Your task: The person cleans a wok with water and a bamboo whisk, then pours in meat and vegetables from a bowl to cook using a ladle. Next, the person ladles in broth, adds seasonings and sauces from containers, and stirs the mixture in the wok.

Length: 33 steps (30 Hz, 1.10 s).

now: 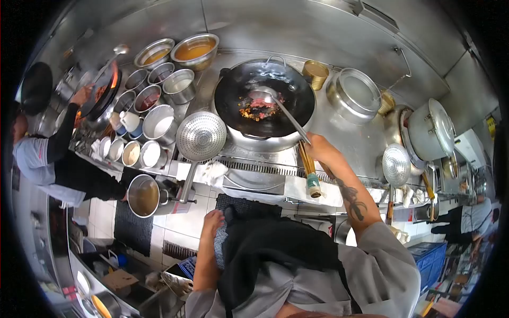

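Note:
My right hand (pixel 321 149) is closed around the long handle of a metal ladle (pixel 286 115). The ladle's bowl rests inside a large black wok (pixel 228 100), touching pinkish-red pieces of food (pixel 261 96). Yellow and dark bits (pixel 257 113) lie beside them on the wok's bottom. Below my right hand, a bamboo wok brush (pixel 309 169) with a green-wrapped end lies across the counter edge. My left hand (pixel 213 219) hangs low by my side, against grey speckled fabric (pixel 220 244). Its fingers look curled, and whatever they may hold is hidden.
A perforated strainer (pixel 201 135) lies left of the wok, its handle jutting over the edge near a pot (pixel 143 196). Seasoning containers (pixel 159 123) crowd the left. A lidded pot (pixel 354 95) stands right. A co-worker (pixel 47 164) cooks over flames at far left.

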Each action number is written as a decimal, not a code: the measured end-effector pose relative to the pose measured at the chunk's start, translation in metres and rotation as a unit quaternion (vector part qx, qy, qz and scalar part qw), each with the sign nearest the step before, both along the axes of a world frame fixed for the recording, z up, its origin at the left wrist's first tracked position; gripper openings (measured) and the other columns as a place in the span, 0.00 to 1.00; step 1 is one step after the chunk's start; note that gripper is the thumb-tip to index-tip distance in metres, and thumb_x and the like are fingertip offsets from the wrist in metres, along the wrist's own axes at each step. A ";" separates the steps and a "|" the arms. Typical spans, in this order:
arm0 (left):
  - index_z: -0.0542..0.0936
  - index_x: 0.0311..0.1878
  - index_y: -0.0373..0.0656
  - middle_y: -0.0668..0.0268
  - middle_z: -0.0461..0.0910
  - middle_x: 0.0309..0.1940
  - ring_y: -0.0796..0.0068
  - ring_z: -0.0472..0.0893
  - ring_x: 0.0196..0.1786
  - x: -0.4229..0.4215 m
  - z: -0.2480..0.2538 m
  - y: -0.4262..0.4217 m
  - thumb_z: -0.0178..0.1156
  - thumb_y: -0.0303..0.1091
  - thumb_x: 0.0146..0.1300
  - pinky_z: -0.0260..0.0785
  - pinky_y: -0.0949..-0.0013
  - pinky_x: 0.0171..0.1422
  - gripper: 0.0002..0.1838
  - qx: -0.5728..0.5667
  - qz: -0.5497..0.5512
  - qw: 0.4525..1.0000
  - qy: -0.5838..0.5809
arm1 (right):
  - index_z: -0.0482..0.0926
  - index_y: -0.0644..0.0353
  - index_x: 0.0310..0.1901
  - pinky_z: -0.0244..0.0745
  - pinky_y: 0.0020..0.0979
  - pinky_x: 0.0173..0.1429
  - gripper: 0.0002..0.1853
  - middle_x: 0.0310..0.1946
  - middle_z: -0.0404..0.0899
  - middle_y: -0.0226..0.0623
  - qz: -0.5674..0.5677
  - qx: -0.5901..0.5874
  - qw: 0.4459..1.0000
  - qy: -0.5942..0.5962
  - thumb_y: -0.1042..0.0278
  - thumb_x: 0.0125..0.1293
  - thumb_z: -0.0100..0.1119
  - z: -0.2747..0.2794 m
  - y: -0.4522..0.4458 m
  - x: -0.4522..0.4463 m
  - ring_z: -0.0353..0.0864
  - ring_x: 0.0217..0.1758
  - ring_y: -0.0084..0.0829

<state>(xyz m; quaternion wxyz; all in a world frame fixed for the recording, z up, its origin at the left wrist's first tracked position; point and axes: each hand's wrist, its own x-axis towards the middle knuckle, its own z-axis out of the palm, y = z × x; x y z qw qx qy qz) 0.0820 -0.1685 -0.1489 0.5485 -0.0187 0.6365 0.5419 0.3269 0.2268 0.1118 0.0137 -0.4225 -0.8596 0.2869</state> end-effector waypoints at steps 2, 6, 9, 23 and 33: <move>0.64 0.66 0.39 0.63 0.78 0.44 0.74 0.80 0.36 0.000 0.002 0.040 0.62 0.36 0.60 0.73 0.70 0.35 0.32 -0.034 -0.010 0.999 0.014 | 0.72 0.68 0.50 0.75 0.42 0.37 0.16 0.30 0.77 0.55 -0.001 -0.096 0.995 0.029 0.70 0.63 0.48 0.013 -0.001 0.003 0.79 0.30 0.46; 0.47 0.74 0.47 0.61 0.75 0.50 0.73 0.79 0.35 -0.009 -0.040 0.082 0.63 0.34 0.58 0.73 0.69 0.32 0.45 -0.079 -0.071 0.994 0.017 | 0.71 0.68 0.53 0.76 0.42 0.35 0.17 0.29 0.78 0.56 -0.003 -0.116 0.991 0.059 0.70 0.64 0.48 -0.006 0.022 -0.002 0.80 0.28 0.47; 0.44 0.75 0.54 0.61 0.74 0.52 0.71 0.79 0.35 -0.010 -0.042 0.098 0.62 0.32 0.57 0.74 0.67 0.32 0.47 -0.113 -0.091 0.989 0.040 | 0.70 0.73 0.53 0.73 0.49 0.51 0.18 0.36 0.79 0.63 -0.098 0.119 0.988 -0.027 0.76 0.62 0.44 -0.016 0.000 -0.034 0.80 0.45 0.56; 0.66 0.63 0.54 0.66 0.76 0.36 0.75 0.73 0.29 -0.043 -0.088 0.098 0.66 0.37 0.54 0.68 0.65 0.31 0.32 -0.119 -0.117 0.981 0.096 | 0.70 0.70 0.53 0.73 0.36 0.27 0.17 0.23 0.77 0.50 -0.085 -0.136 0.986 0.052 0.70 0.65 0.52 0.003 -0.031 -0.027 0.77 0.19 0.38; 0.75 0.32 0.39 0.67 0.72 0.19 0.77 0.69 0.17 -0.023 -0.121 0.095 0.63 0.33 0.56 0.56 0.69 0.17 0.09 -0.092 -0.093 0.985 0.113 | 0.72 0.69 0.49 0.70 0.32 0.25 0.15 0.21 0.74 0.43 -0.089 -0.244 0.961 0.091 0.69 0.66 0.52 0.007 -0.027 -0.009 0.74 0.17 0.31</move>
